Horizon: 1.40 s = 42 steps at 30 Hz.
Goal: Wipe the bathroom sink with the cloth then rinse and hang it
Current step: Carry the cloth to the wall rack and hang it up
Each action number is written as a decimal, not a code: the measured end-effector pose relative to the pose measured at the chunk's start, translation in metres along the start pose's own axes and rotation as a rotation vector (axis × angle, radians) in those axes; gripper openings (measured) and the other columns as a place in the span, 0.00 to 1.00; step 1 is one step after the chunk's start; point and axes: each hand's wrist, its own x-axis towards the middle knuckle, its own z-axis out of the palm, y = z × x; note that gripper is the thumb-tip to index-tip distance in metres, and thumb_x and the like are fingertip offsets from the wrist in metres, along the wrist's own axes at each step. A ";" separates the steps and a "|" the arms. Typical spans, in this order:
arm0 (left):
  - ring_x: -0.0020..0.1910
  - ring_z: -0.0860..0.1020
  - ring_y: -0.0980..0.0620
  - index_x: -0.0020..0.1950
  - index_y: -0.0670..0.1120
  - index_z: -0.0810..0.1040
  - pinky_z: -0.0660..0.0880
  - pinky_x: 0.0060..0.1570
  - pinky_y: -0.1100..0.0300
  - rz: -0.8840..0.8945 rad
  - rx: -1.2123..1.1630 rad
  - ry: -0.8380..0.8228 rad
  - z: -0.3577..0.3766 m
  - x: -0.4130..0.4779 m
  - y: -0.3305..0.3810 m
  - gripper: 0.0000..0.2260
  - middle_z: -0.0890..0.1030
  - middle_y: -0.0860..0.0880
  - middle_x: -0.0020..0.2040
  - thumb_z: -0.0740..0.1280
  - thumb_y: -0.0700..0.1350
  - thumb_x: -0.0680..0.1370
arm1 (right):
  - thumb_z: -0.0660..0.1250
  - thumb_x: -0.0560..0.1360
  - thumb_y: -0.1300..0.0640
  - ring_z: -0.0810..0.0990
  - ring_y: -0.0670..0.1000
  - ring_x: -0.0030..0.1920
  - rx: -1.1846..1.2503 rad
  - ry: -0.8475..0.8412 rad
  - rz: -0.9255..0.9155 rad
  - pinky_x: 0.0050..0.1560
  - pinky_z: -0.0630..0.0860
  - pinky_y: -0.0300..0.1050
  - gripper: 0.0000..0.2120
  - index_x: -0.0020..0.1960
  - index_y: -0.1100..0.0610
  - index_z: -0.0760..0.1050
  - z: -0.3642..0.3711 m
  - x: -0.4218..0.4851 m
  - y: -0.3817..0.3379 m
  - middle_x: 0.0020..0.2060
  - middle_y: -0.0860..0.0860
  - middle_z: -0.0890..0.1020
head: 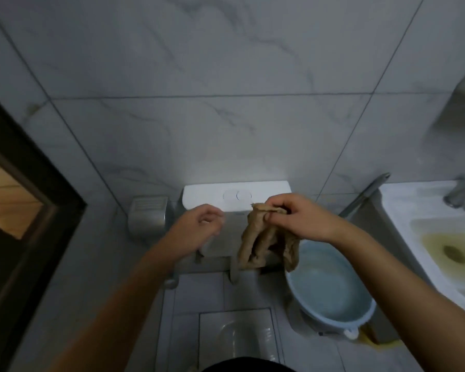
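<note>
Fingers (pixel 273 210) of the right hand (pixel 298 218) pinch the top edge of the brown cloth (pixel 255 242), hanging above the bucket (pixel 330 312), while the left hand (pixel 202 224) hovers half-curled and empty, so a light pinch could let it slip off.

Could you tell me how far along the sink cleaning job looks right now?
Wiping looks unfinished or skipped: the sink basin shows yellow staining. In hand: the right hand pinches the brown cloth, dangling near the basin bucket; the left hand is empty. Hanging remains.
</note>
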 end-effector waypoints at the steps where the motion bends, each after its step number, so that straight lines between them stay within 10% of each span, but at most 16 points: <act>1: 0.48 0.85 0.54 0.54 0.57 0.80 0.79 0.48 0.57 0.052 0.023 0.002 -0.003 0.004 0.027 0.09 0.85 0.53 0.51 0.72 0.52 0.74 | 0.66 0.79 0.62 0.79 0.51 0.42 -0.025 -0.012 -0.046 0.49 0.77 0.55 0.06 0.47 0.61 0.81 -0.017 0.004 -0.015 0.42 0.62 0.82; 5: 0.64 0.78 0.57 0.71 0.58 0.71 0.75 0.62 0.61 0.147 0.144 -0.159 -0.022 0.013 0.121 0.31 0.76 0.54 0.66 0.77 0.54 0.70 | 0.66 0.79 0.62 0.79 0.49 0.40 -0.026 -0.032 -0.189 0.44 0.75 0.49 0.06 0.47 0.57 0.82 -0.089 0.010 -0.075 0.42 0.62 0.82; 8: 0.65 0.79 0.54 0.65 0.50 0.78 0.74 0.69 0.56 0.208 0.078 -0.283 -0.036 0.014 0.165 0.17 0.81 0.51 0.64 0.74 0.45 0.77 | 0.66 0.79 0.61 0.81 0.47 0.40 0.008 -0.017 -0.252 0.40 0.77 0.42 0.07 0.48 0.57 0.82 -0.135 0.003 -0.106 0.41 0.56 0.84; 12: 0.42 0.81 0.53 0.42 0.50 0.78 0.81 0.52 0.56 0.284 -0.241 -0.278 -0.041 0.015 0.209 0.07 0.82 0.51 0.40 0.73 0.40 0.75 | 0.65 0.80 0.61 0.81 0.47 0.41 -0.005 0.040 -0.304 0.41 0.78 0.42 0.07 0.48 0.58 0.82 -0.176 -0.003 -0.135 0.41 0.52 0.83; 18: 0.30 0.77 0.59 0.50 0.47 0.78 0.71 0.27 0.68 0.353 -0.209 -0.182 -0.072 0.020 0.254 0.08 0.83 0.53 0.38 0.74 0.41 0.74 | 0.66 0.80 0.57 0.83 0.44 0.44 -0.022 0.133 -0.322 0.43 0.79 0.36 0.07 0.48 0.51 0.84 -0.209 -0.009 -0.148 0.42 0.47 0.85; 27: 0.35 0.77 0.59 0.47 0.48 0.83 0.70 0.36 0.66 0.403 0.372 -0.044 -0.112 0.013 0.297 0.02 0.82 0.53 0.36 0.72 0.46 0.78 | 0.64 0.80 0.54 0.83 0.49 0.39 -0.556 0.155 -0.173 0.45 0.82 0.52 0.06 0.46 0.53 0.78 -0.211 -0.009 -0.142 0.39 0.50 0.82; 31: 0.35 0.74 0.53 0.48 0.47 0.80 0.68 0.39 0.58 0.489 0.507 0.025 -0.116 0.012 0.312 0.03 0.80 0.44 0.34 0.69 0.45 0.81 | 0.61 0.83 0.55 0.85 0.52 0.38 -0.329 0.212 -0.138 0.36 0.84 0.49 0.08 0.47 0.55 0.76 -0.218 -0.011 -0.143 0.43 0.53 0.80; 42: 0.38 0.78 0.66 0.49 0.58 0.84 0.71 0.35 0.67 0.655 0.309 0.172 -0.146 -0.017 0.397 0.05 0.84 0.58 0.42 0.69 0.50 0.79 | 0.61 0.81 0.63 0.82 0.52 0.38 -0.008 0.394 -0.361 0.36 0.80 0.42 0.08 0.51 0.59 0.80 -0.294 -0.047 -0.202 0.39 0.53 0.83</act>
